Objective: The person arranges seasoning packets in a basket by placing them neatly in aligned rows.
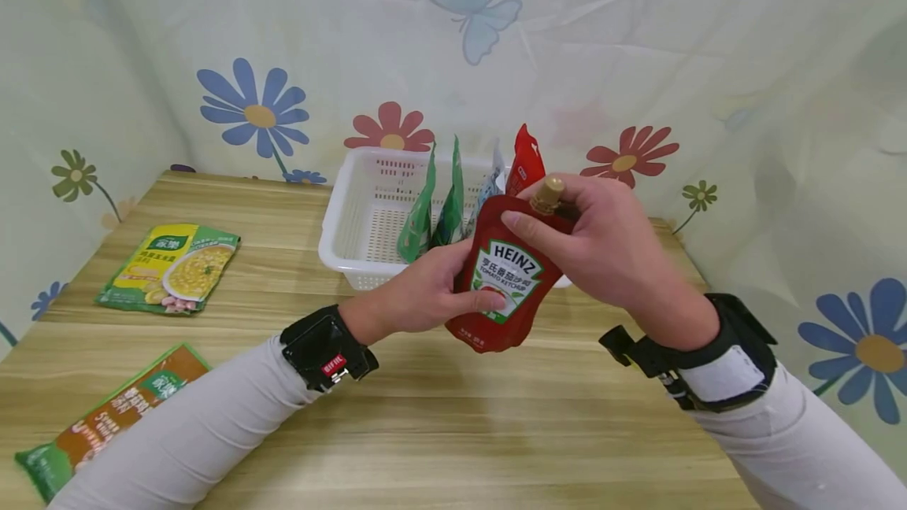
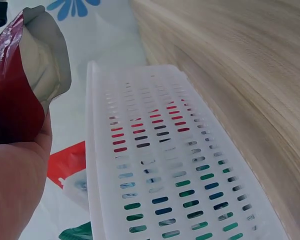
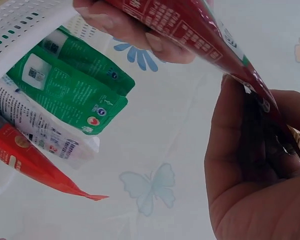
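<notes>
Both hands hold a red ketchup pouch (image 1: 505, 278) with a gold cap, tilted in front of the basket, its label facing the head camera. My left hand (image 1: 425, 290) grips its lower left side, thumb across the label. Near the capped top, my right hand (image 1: 602, 234) pinches the upper corner between thumb and fingers. Behind the pouch is a white plastic basket (image 1: 340, 246). Standing in it are two green packets (image 3: 70, 82), a whitish packet (image 3: 45, 125) and a red packet (image 1: 526, 160). The right wrist view shows the pouch's printed back.
On the table's left lies a yellow-green soup packet (image 1: 170, 267). A brown and green packet (image 1: 127, 408) lies nearer the front, partly covered by the left sleeve. A flower-printed cloth (image 1: 567, 46) hangs behind the wooden table (image 1: 453, 431).
</notes>
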`<state>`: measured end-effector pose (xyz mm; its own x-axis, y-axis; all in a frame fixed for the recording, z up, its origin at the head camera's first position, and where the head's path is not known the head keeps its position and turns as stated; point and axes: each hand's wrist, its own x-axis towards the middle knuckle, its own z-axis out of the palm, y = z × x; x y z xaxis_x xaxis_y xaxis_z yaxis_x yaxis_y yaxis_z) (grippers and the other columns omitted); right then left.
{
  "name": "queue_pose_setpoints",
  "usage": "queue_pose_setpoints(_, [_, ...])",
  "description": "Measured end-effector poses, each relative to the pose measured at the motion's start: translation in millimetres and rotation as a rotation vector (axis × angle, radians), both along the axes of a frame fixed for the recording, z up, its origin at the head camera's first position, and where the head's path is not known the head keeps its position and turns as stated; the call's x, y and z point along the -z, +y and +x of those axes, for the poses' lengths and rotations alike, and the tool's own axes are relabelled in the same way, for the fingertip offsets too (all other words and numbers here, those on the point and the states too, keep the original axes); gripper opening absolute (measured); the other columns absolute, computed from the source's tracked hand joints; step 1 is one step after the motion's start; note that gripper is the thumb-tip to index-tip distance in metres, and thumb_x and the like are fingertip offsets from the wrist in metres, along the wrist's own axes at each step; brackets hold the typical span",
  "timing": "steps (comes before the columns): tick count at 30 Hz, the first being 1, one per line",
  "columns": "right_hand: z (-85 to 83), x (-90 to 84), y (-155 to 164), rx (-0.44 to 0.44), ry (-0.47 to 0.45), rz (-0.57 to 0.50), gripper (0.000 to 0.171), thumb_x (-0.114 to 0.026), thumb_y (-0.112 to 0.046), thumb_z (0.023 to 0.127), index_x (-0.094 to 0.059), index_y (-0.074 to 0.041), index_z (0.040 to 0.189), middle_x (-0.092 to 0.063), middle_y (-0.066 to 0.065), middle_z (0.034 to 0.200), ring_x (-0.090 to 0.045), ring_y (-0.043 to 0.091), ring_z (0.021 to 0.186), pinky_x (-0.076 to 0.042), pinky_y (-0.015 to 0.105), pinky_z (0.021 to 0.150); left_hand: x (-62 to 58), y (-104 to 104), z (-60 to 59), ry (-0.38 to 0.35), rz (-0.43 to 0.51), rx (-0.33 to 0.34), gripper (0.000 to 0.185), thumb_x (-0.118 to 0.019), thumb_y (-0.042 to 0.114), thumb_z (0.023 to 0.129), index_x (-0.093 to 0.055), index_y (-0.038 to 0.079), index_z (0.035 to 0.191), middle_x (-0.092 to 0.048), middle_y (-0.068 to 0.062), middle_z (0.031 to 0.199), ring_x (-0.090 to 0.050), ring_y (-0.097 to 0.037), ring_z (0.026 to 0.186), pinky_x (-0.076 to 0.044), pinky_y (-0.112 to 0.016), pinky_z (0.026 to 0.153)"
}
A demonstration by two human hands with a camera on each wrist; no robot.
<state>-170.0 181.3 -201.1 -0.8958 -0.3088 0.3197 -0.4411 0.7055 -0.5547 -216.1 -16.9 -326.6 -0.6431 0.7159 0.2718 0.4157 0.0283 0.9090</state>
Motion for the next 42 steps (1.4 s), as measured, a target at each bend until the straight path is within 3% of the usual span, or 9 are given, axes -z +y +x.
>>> queue_pose_setpoints(8, [7.1, 30.7, 9, 0.01, -0.043, -0.074, 0.037, -0.073, -0.034, 0.096, -0.065, -0.011, 0.124, -0.075, 0.006, 0.111, -0.072, 0.019, 0.09, -0.06, 0.026, 0.074, 0.5, -3, 0.5, -0.021, 0.028, -0.034, 0.048, -0.07, 0.013, 0.097, -0.048, 0.01, 0.139, -0.066, -0.007, 0.128, -0.067, -0.019, 0.114, -0.058, -0.035, 0.094])
queue_pose_setpoints(12, [9.0, 54.3, 17, -0.033, -0.132, -0.095, 0.051, -0.078, -0.031, 0.092, -0.057, -0.013, 0.135, -0.072, 0.006, 0.12, -0.07, 0.021, 0.098, -0.061, 0.031, 0.079, -2.4, -5, 0.0, -0.03, 0.074, -0.049, 0.046, -0.069, 0.011, 0.098, -0.049, 0.009, 0.139, -0.067, -0.009, 0.128, -0.067, -0.021, 0.114, -0.059, -0.037, 0.094])
queue_pose_setpoints(17, [10.3, 83.4, 19, -0.111, -0.248, -0.09, 0.064, -0.086, -0.033, 0.084, -0.052, -0.018, 0.137, -0.069, 0.001, 0.123, -0.072, 0.017, 0.097, -0.062, 0.032, 0.08, -7.7, -8, 2.0, -0.063, 0.085, -0.078, 0.044, -0.07, 0.011, 0.097, -0.052, 0.008, 0.138, -0.069, -0.009, 0.125, -0.068, -0.022, 0.111, -0.059, -0.037, 0.095])
queue_pose_setpoints(21, [13.2, 97.8, 12, -0.139, -0.309, -0.121, 0.067, -0.086, -0.034, 0.084, -0.05, -0.021, 0.139, -0.067, 0.0, 0.128, -0.071, 0.018, 0.105, -0.062, 0.029, 0.081, -10.3, -10, 4.0, -0.084, 0.094, -0.074, 0.042, -0.069, 0.01, 0.098, -0.053, 0.007, 0.137, -0.069, -0.01, 0.123, -0.069, -0.022, 0.109, -0.059, -0.037, 0.093])
queue_pose_setpoints(31, [15.9, 107.4, 5, -0.165, -0.282, -0.209, 0.059, -0.081, -0.027, 0.09, -0.051, -0.019, 0.14, -0.068, 0.002, 0.129, -0.071, 0.02, 0.106, -0.062, 0.029, 0.081, -18.0, -11, 2.7, -0.096, 0.143, -0.038, 0.043, -0.065, 0.007, 0.1, -0.049, 0.007, 0.139, -0.067, -0.012, 0.126, -0.068, -0.025, 0.112, -0.06, -0.041, 0.092])
queue_pose_setpoints(42, [15.6, 111.3, 0, -0.167, -0.27, -0.225, 0.059, -0.08, -0.027, 0.091, -0.049, -0.022, 0.14, -0.067, -0.001, 0.131, -0.07, 0.018, 0.11, -0.061, 0.029, 0.084, -31.6, -12, -1.0, -0.035, 0.269, -0.097, 0.034, -0.05, 0.009, 0.107, -0.049, 0.003, 0.141, -0.065, -0.016, 0.127, -0.066, -0.028, 0.111, -0.059, -0.043, 0.093])
